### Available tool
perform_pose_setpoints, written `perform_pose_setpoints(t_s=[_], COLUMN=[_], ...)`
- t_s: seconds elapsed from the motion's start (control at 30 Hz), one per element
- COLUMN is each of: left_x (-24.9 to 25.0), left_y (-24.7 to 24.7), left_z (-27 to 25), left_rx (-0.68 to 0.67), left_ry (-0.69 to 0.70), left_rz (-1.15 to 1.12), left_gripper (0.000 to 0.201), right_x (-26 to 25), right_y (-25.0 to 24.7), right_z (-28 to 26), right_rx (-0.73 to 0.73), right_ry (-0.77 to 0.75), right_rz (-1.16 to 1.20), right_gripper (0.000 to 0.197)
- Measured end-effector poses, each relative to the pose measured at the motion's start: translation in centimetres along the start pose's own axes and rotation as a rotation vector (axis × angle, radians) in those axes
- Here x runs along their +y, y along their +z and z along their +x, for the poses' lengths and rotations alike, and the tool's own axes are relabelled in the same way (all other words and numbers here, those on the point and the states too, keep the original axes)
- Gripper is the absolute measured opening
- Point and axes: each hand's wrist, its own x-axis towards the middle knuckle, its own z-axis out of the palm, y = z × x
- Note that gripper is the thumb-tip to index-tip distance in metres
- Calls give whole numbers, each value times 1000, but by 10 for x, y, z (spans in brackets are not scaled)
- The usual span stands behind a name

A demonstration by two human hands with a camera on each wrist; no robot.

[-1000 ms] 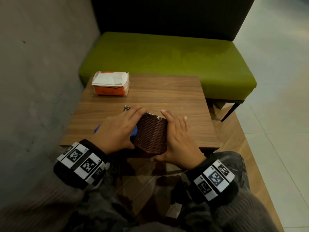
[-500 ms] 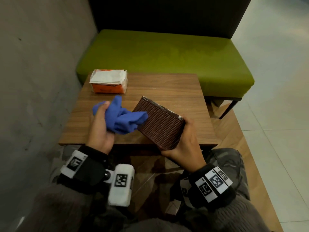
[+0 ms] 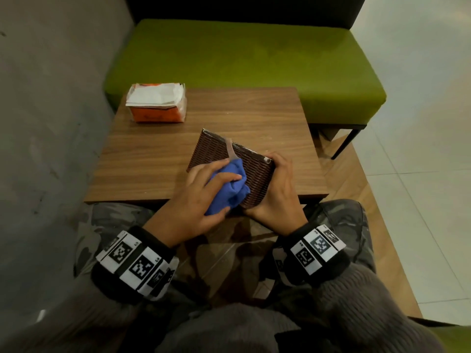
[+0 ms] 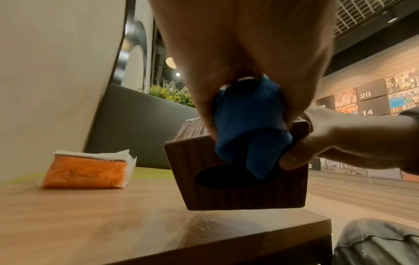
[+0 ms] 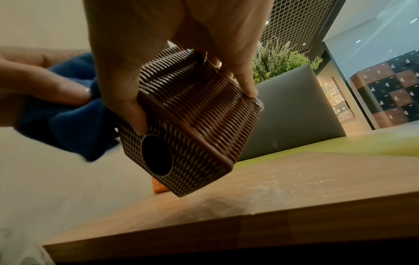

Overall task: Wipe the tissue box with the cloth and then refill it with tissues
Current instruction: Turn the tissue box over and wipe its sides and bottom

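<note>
The brown woven tissue box (image 3: 216,154) (image 4: 238,193) (image 5: 197,114) is held tilted just above the near edge of the wooden table (image 3: 153,159), its oval opening facing me. My right hand (image 3: 279,189) grips its right end, thumb on the near face. My left hand (image 3: 204,197) holds a bunched blue cloth (image 3: 230,184) (image 4: 247,125) (image 5: 68,123) and presses it on the box's upper side. A pack of white tissues in orange wrap (image 3: 158,103) (image 4: 88,170) lies at the table's far left corner.
A green bench (image 3: 242,64) with a dark backrest stands right behind the table. A grey wall (image 3: 51,98) runs along the left. Pale tiled floor (image 3: 420,149) lies to the right. My knees sit under the table's near edge.
My left hand swung the cloth out to the left, then brought it back onto the box. The right hand has turned and lifted the box at an angle.
</note>
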Motion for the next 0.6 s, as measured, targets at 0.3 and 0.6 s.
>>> perform_pose_setpoints(t_s=[0.3, 0.6], left_x=[39, 40], left_y=[-2, -17], left_z=[24, 39], left_rx=[446, 482], left_ry=[-93, -146], left_rz=[-2, 92], left_gripper=[34, 30], right_x=[-11, -17], right_y=[9, 4], right_z=[6, 7], right_rx=[2, 60], right_ry=[-2, -57], right_rz=[77, 77], right_gripper=[94, 89])
